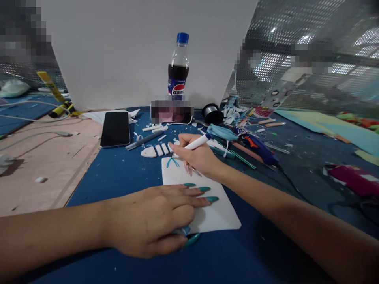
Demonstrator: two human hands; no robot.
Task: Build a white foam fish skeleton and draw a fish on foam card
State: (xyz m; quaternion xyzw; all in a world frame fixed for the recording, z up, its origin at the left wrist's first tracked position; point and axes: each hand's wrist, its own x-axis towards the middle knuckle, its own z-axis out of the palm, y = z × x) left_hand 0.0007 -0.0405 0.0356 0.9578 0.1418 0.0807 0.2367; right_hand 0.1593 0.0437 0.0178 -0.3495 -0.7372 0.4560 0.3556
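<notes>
My right hand (198, 156) grips a white marker (194, 143) with a dark blue end, its tip down at the top of a white sheet of paper (213, 215). A few short blue strokes (172, 162) show on the sheet near the tip. Across the paper's left side lies my left hand (160, 215), several fingers stretched out flat. Between its thumb and curled forefinger pokes a small blue piece (185, 229), seemingly a marker cap, mostly hidden. Just beyond the paper's top edge is a segmented white fish-like piece (149, 152), partly covered by my right hand.
A dark-screened phone (116, 129) lies at left. A cola bottle (178, 75) stands behind a propped phone (171, 114), before a white board (127, 51). To the right are a wire spool (212, 114), white scraps, a blue glue gun (262, 148) with its cord, and a magenta object (352, 179).
</notes>
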